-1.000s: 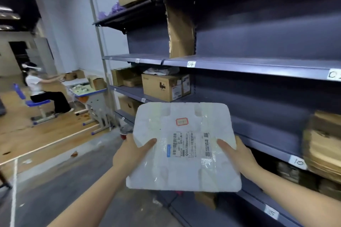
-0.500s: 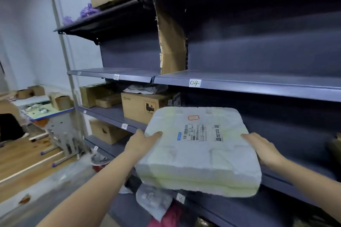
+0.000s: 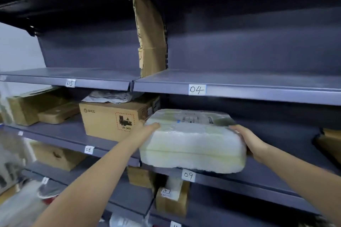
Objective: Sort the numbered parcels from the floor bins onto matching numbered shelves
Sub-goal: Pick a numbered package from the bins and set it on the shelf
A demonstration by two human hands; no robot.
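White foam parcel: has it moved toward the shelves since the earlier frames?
Yes. The foam parcel went from upright in front of the shelves to lying flat at the shelf edge above the 09 label.

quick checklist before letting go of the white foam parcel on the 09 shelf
1. Both hands on parcel: left hand and right hand grip the ends of the white foam parcel: ok.
2. Shelf tag below reads 09: ok.
3. Parcel's own number matches 09: label too blurred: cannot tell.
4. Parcel fully on shelf: its front edge overhangs the shelf lip: not ok.
5. Room behind to push in: shelf looks bare there: ok.
6. Clearance from brown box on the left: cannot tell.
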